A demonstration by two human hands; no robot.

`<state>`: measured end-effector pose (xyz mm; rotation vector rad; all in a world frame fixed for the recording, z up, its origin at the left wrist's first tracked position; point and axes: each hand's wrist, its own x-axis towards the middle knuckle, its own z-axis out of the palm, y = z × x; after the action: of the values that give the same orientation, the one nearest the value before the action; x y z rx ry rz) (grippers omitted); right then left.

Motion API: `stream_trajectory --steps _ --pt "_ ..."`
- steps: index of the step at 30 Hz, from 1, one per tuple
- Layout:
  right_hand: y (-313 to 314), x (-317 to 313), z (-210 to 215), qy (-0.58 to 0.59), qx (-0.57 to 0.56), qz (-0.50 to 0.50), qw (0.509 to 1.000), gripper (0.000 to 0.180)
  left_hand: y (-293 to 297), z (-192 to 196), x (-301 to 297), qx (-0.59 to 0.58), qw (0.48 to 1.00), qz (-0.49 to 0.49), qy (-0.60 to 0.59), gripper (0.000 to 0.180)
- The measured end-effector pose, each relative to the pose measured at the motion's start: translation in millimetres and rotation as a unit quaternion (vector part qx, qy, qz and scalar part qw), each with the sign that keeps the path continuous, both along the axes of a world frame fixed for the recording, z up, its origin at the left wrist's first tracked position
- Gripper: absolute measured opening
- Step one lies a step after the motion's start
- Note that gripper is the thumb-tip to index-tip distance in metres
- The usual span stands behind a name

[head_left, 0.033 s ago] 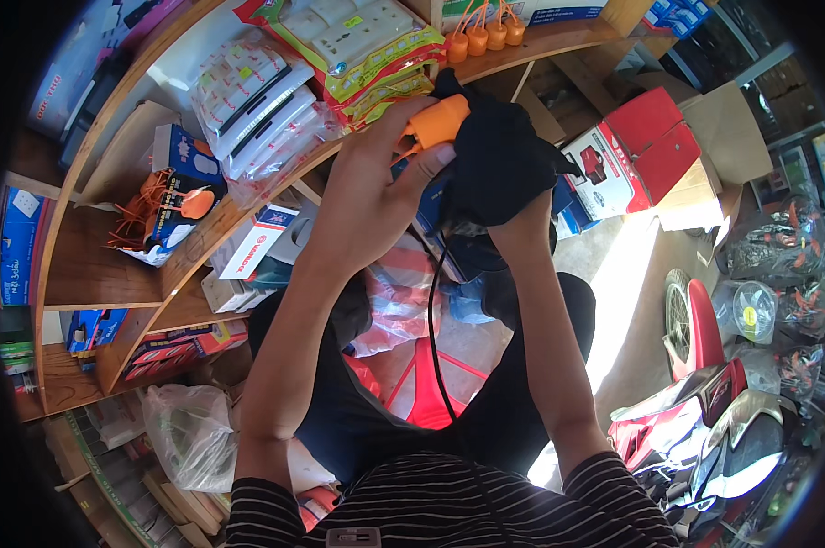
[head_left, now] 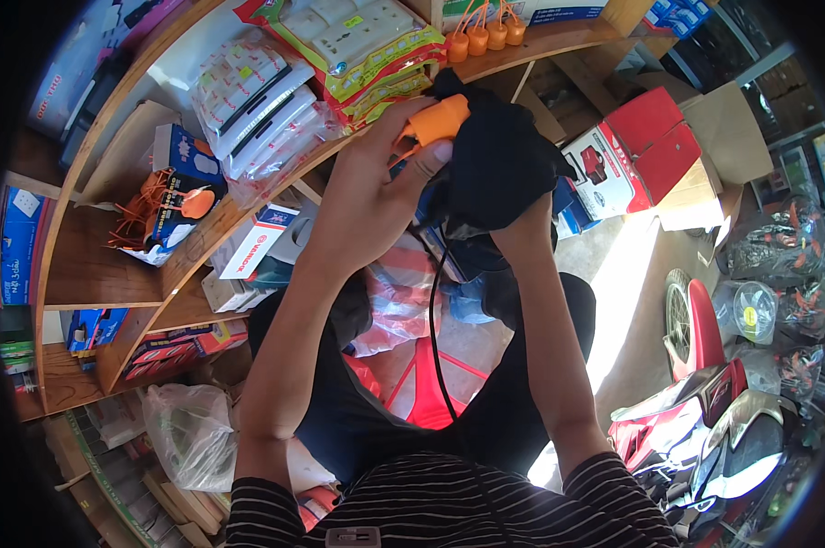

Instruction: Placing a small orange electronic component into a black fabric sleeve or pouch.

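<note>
Big curved wooden shelf unit fills the left and far side, bent by the lens. On its upper board: pkgs of white wall sockets in red-yellow wrap, just left of them clear-wrapped white packs, and far right a row of small orange plugs. Lower left compartment has a blue box w/ tangled orange cords. Blue boxes at the far left edge.

Right side: red-and-white carton on a brown cardboard box; near right, a red-white scooter on the floor. Near left, a clear plastic bag. Red plastic stool shows between the knees.

Centre: black cloth pouch, held up in front of the shelf edge, between both hands. Right hand comes up from below; mostly hidden under the pouch, so can't tell how its fingers sit, only that it supports the pouch from beneath. Left hand touches the pouch's left side, fingers pinching an orange plug at the pouch's top-left, thumb pressed just below it. Thin black cable drops from the pouch straight down toward the striped shirt.
</note>
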<state>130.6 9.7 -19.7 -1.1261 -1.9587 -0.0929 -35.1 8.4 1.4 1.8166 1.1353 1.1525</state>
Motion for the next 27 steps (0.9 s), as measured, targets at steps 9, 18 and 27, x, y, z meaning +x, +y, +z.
stream_trajectory --steps 9,18,27 --pt "-5.3 -2.4 -21.5 0.153 -0.087 0.09 0.98 0.023 6.2 4.9 -5.5 -0.297 0.91 -0.03 -0.288 0.05" --pt "0.7 -2.4 -22.9 0.093 -0.028 0.075 0.992 0.021 9.0 0.3 -7.1 -0.048 0.995 -0.046 -0.071 0.039" --pt "-7.2 -7.0 -25.1 0.101 -0.011 0.001 0.995 0.025 15.8 9.5 -23.0 -0.312 0.933 -0.101 -0.15 0.045"
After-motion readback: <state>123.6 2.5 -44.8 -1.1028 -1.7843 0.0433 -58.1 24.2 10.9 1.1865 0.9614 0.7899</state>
